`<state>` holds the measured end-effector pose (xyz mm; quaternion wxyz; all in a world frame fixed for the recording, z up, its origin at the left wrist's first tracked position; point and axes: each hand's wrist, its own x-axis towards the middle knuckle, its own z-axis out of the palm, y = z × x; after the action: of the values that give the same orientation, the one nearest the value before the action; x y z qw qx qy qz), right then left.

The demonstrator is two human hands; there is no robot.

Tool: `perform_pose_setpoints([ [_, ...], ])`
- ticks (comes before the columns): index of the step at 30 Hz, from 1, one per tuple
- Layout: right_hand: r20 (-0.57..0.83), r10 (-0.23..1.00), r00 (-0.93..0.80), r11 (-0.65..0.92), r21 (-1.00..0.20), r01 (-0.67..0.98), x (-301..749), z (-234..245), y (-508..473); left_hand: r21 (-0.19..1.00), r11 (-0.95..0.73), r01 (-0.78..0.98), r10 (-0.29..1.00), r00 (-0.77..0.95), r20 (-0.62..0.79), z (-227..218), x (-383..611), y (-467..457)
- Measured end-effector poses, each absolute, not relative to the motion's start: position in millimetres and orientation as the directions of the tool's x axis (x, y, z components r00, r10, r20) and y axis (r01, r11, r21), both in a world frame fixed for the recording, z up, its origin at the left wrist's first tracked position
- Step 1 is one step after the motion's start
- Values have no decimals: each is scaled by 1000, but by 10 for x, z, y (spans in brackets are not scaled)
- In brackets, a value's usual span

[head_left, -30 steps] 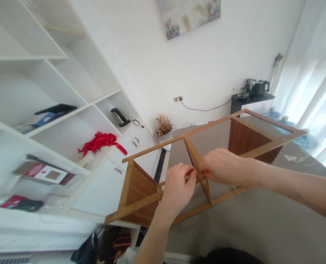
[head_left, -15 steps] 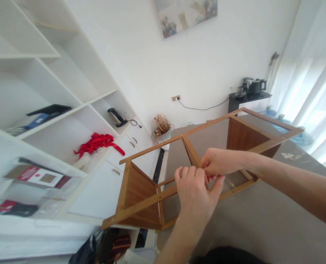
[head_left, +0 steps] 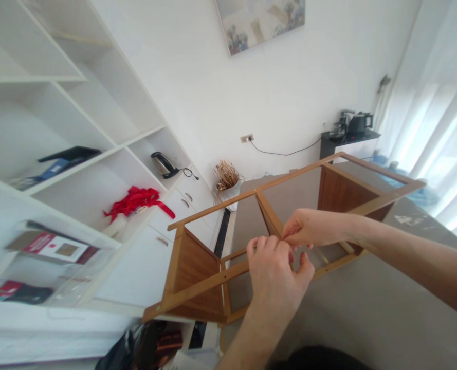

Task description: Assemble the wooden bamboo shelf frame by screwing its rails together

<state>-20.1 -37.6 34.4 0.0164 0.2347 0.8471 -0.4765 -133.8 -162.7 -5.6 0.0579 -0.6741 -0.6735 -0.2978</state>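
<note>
A wooden shelf frame (head_left: 195, 292) with slatted brown panels lies on its side on a grey table. My left hand (head_left: 275, 277) is curled over its near rail, close to the middle crosspiece (head_left: 267, 213). The thumb of that hand stands out to the right. Right beside it, my right hand (head_left: 309, 227) has its thumb and fingers pinched together over the same joint. Whatever lies between those fingertips is hidden or too small to name.
The grey table (head_left: 367, 288) reaches under and past the frame. White shelving at the left holds red ribbon (head_left: 135, 199) and a steel kettle (head_left: 163, 164). Dried stalks (head_left: 226, 176) stand by the wall. A black-topped stand (head_left: 349, 137) carries kettles, near water bottles and a curtain.
My left thumb has moved away from the right hand's fingers, opening a gap there. The right fingers have shifted slightly at the joint. The shelf frame has stayed in place.
</note>
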Motion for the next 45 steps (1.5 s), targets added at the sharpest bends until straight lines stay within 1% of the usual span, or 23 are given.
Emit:
perform_pose_setpoints([
  [3,-185,455,-871,529,-730,432,-183,304,-386,282,-105,954,908,-23,419,18,-1424,-1687],
  [6,-154,469,-870,541,-728,421,-172,256,-385,220,-99,971,931,12,366,119,-1593,-1716],
  [8,-143,469,-872,540,-734,411,-164,228,-381,220,-95,971,940,15,341,165,-1734,-1676],
  [10,-136,467,-874,542,-736,404,-155,208,-379,296,-109,949,952,14,307,176,-1870,-1583],
  [13,-113,475,-873,561,-725,399,-138,200,-392,499,-127,857,979,28,202,145,-2005,-1396],
  [15,-72,488,-870,603,-693,395,-122,208,-417,593,-138,793,984,40,175,118,-2020,-1285],
  [19,26,516,-856,709,-574,410,-74,255,-502,663,-176,728,977,49,205,100,-1895,-1132],
  [23,91,567,-819,757,-449,474,19,340,-570,746,-100,658,991,0,133,120,-1693,-1046],
  [25,121,598,-792,752,-428,502,100,372,-572,714,-100,693,992,13,127,138,-1588,-1051],
  [26,134,621,-772,740,-426,521,149,381,-564,660,-133,740,987,38,156,147,-1537,-1074],
  [28,163,678,-716,703,-426,569,253,382,-539,489,-232,841,960,116,256,163,-1439,-1163],
  [30,185,725,-664,667,-434,607,346,366,-514,319,-293,901,918,173,356,166,-1364,-1301],
  [31,193,740,-645,652,-439,618,381,354,-505,263,-306,915,899,187,395,160,-1343,-1381],
  [33,194,759,-621,631,-452,630,422,326,-491,205,-299,932,873,180,454,135,-1346,-1545],
  [36,180,766,-617,618,-467,632,409,266,-458,208,-295,933,857,161,490,84,-1453,-1746],
  [41,165,777,-607,608,-449,655,296,95,-306,323,-293,900,884,126,451,28,-1675,-1864],
  [45,113,799,-590,568,-464,680,239,-71,-234,357,-264,896,899,94,427,1,-1777,-1804],
])
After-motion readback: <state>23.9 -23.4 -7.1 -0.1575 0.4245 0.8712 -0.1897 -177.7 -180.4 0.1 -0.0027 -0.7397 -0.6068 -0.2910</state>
